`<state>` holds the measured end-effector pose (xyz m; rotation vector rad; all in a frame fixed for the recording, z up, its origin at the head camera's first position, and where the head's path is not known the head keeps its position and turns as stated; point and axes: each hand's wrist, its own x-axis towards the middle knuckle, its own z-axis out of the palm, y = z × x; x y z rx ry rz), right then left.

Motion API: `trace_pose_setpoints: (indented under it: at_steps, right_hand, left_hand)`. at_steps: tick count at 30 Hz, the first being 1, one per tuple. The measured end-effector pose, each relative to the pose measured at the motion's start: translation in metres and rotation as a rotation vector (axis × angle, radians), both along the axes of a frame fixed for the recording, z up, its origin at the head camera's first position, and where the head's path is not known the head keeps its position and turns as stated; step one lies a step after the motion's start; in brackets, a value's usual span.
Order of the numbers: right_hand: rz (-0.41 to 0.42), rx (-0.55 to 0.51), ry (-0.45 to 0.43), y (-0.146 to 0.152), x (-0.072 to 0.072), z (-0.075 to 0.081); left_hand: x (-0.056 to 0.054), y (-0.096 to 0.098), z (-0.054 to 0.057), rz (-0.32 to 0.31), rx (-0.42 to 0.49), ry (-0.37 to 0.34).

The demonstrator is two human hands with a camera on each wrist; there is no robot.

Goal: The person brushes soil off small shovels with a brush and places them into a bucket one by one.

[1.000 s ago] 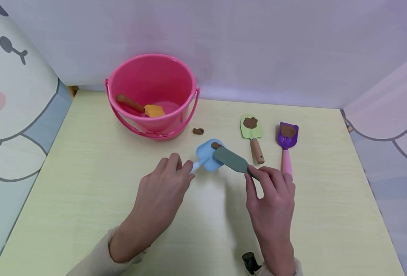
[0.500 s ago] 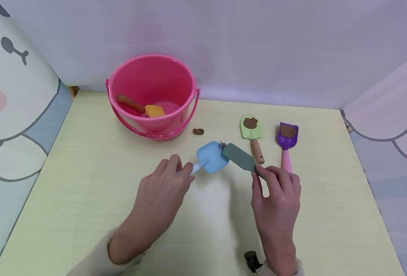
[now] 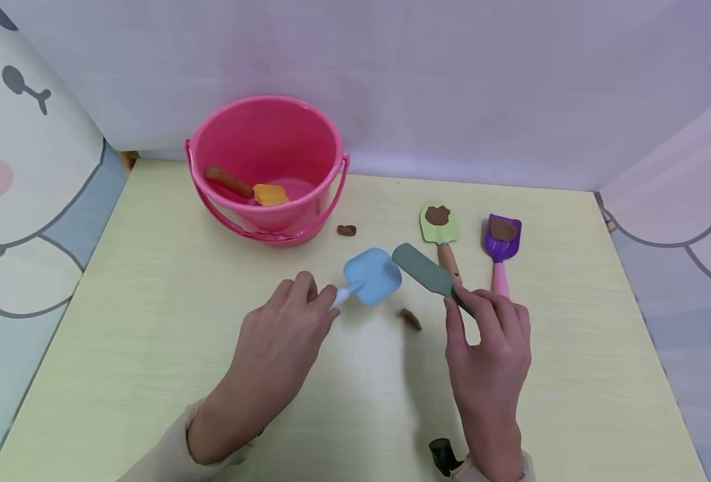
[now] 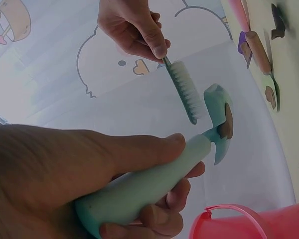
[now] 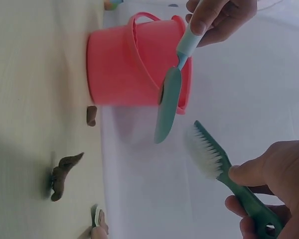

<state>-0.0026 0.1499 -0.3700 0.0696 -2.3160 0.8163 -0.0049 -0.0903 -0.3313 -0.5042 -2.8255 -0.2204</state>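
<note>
My left hand grips the handle of a light blue toy shovel, held above the table. A brown patch shows on the shovel's lower face in the left wrist view. Between thumb and fingers, my right hand holds a dark green brush, whose white bristles face down, just right of the shovel and apart from it. A curved brown piece lies on the table below the two tools. Farther back, a smaller brown piece lies near the pink bucket.
Inside the bucket are a brown wooden handle and a yellow piece. A green shovel and a purple shovel, each with a brown patch, lie back right. A curtain-like cloth borders the table's far edge.
The brush has moved right, off the shovel. The brown lump at the shovel's far edge was swept off and now lies on the table. The shovel has shifted slightly right and nearer.
</note>
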Motion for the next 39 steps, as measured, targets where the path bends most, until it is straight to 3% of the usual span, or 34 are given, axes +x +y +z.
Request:
trace_pose_setpoints:
  at_steps: [8, 17, 34, 39]
  right_hand:
    - [0.01, 0.047, -0.059, 0.0001, 0.001, -0.0002]
    - [-0.006, 0.054, -0.004, 0.0042, -0.0014, -0.0025]
    - [-0.014, 0.054, -0.056, 0.0028, -0.0025, -0.0017]
    - [-0.015, 0.043, -0.03, 0.0047, -0.0035, -0.0036]
  left_hand:
    - [-0.0002, -0.0026, 0.0008, 0.01, -0.008, -0.005]
    - [0.0003, -0.0034, 0.0, 0.01, 0.002, 0.002]
    - [0.0019, -0.0039, -0.0003, 0.003, 0.017, 0.03]
    - [0.0014, -0.0054, -0.0014, -0.001, 0.024, 0.019]
